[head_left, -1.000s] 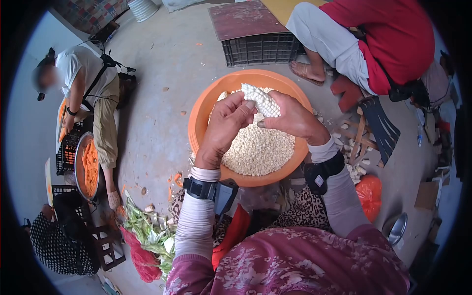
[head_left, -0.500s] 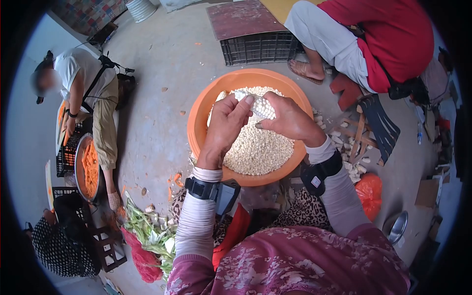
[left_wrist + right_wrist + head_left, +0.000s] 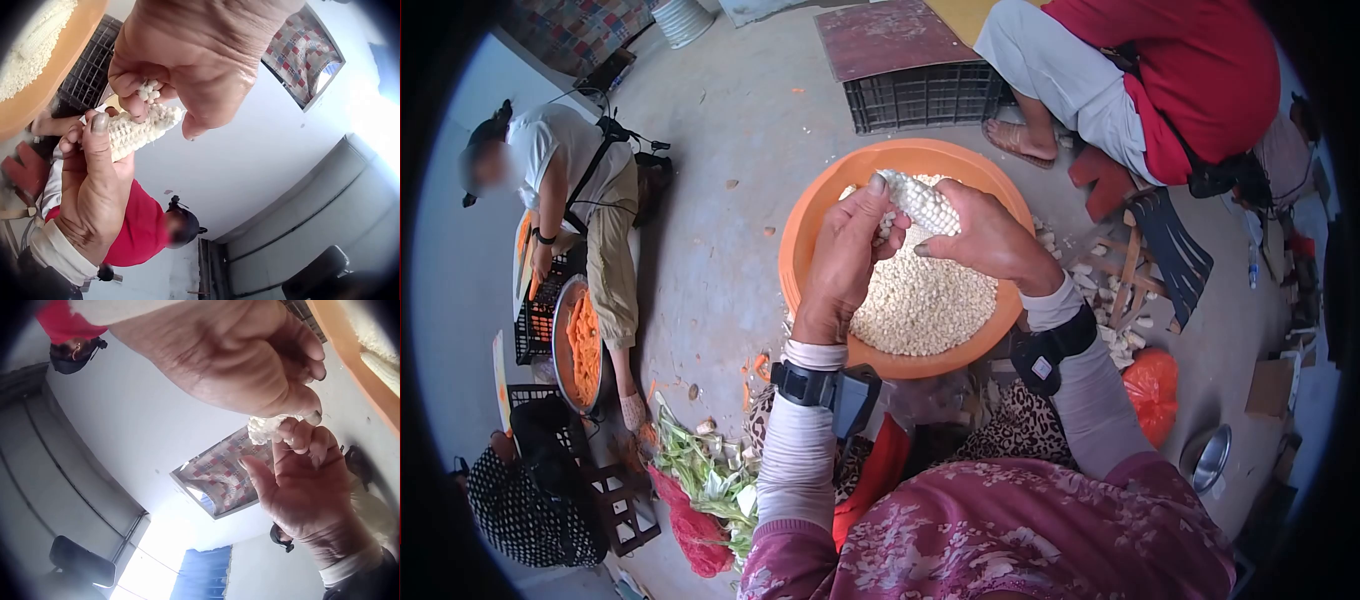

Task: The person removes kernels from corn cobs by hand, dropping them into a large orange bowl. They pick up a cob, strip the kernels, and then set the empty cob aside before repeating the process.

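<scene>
A white corn cob (image 3: 922,203) is held above a wide orange basin (image 3: 800,262) of loose pale kernels (image 3: 930,305). The right hand (image 3: 992,235) grips the cob's right end, with the thumb along its side. At the other end is the left hand (image 3: 847,245), its curled fingers holding several loose kernels, seen plainly in the left wrist view as a small clump of kernels (image 3: 149,91). There the left thumb stands off the cob's tip, while the fingertips touch the cob (image 3: 134,134).
Beyond the basin stands a black crate (image 3: 920,97) under a red board. A person in red sits at the right, another in white at the left by a bowl of orange shreds (image 3: 583,345). Husks (image 3: 710,480) and a red bag (image 3: 1150,395) lie nearby.
The left hand has turned, its thumb now near the cob's tip, and kernels show in its fingers. The cob has tilted slightly in the right hand's grip.
</scene>
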The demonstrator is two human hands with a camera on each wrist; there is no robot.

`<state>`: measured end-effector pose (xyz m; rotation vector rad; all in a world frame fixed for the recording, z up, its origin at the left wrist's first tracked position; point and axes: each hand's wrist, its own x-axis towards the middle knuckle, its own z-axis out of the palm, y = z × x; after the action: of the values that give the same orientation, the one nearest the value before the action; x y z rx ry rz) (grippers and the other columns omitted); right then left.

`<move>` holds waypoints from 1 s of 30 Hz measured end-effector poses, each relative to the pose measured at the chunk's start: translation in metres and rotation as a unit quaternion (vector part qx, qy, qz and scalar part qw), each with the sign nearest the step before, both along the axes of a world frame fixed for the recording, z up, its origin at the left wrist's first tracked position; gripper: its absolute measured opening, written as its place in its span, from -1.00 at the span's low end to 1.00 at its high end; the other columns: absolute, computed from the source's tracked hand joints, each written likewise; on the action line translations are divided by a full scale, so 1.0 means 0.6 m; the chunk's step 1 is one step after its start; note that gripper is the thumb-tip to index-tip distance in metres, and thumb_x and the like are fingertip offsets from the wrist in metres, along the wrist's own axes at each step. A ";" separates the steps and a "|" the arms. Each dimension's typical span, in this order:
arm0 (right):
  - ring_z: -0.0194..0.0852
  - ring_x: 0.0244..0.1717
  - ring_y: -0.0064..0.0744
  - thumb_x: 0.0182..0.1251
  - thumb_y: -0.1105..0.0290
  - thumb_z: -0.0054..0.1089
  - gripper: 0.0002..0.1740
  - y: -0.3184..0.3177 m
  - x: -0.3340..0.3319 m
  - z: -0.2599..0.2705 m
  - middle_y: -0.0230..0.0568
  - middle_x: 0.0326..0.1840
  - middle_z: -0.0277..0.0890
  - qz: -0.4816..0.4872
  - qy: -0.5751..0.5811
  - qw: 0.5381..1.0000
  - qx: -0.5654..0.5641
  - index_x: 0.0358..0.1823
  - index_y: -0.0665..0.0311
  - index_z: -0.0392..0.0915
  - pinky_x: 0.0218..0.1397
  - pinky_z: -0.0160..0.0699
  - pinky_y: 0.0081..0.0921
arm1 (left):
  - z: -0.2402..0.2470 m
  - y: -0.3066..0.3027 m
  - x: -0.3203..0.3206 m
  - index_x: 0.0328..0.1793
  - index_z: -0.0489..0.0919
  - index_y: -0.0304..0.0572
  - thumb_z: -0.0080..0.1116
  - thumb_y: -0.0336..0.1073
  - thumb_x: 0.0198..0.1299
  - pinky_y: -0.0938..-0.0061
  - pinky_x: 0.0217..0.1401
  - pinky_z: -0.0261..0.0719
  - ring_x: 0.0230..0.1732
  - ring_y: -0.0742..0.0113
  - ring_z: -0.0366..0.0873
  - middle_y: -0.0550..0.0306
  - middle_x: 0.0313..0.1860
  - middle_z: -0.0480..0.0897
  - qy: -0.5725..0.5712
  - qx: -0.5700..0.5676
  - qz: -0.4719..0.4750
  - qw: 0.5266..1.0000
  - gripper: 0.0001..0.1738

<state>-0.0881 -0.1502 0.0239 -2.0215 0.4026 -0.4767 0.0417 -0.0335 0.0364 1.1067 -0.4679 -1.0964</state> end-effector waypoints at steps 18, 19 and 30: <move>0.53 -0.16 -0.03 -0.08 0.33 0.38 -0.47 0.005 0.000 0.004 0.15 -0.24 0.49 -0.023 0.108 0.993 -0.039 -0.12 0.47 0.36 -0.11 0.44 -0.30 | -0.037 -0.014 -0.011 -0.50 0.45 -0.14 0.26 -0.04 0.15 0.70 -0.60 0.24 -0.61 0.61 0.30 0.32 -0.60 0.43 -0.082 0.035 0.031 0.996 -0.62; 0.52 -0.16 0.00 -0.08 0.33 0.37 -0.46 0.004 0.000 -0.001 0.17 -0.23 0.49 -0.021 0.105 0.993 -0.038 -0.11 0.47 0.36 -0.11 0.44 -0.29 | -0.041 -0.015 -0.011 -0.50 0.45 -0.14 0.26 -0.04 0.15 0.70 -0.60 0.24 -0.61 0.61 0.30 0.32 -0.60 0.43 -0.082 0.035 0.033 0.995 -0.62; 0.54 -0.14 -0.11 -0.06 0.37 0.36 -0.47 -0.008 -0.004 -0.004 0.11 -0.20 0.50 0.022 0.045 0.998 0.037 -0.08 0.47 0.36 -0.09 0.45 -0.33 | -0.028 -0.008 -0.008 -0.36 0.50 -0.17 0.23 -0.19 0.18 0.71 -0.53 0.24 -0.55 0.68 0.28 0.41 -0.56 0.43 -0.133 -0.022 -0.030 0.990 -0.77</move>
<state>-0.0902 -0.1547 0.0217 -1.9814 0.4246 -0.3399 0.0371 -0.0383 0.0193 1.2123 -0.7368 -0.9900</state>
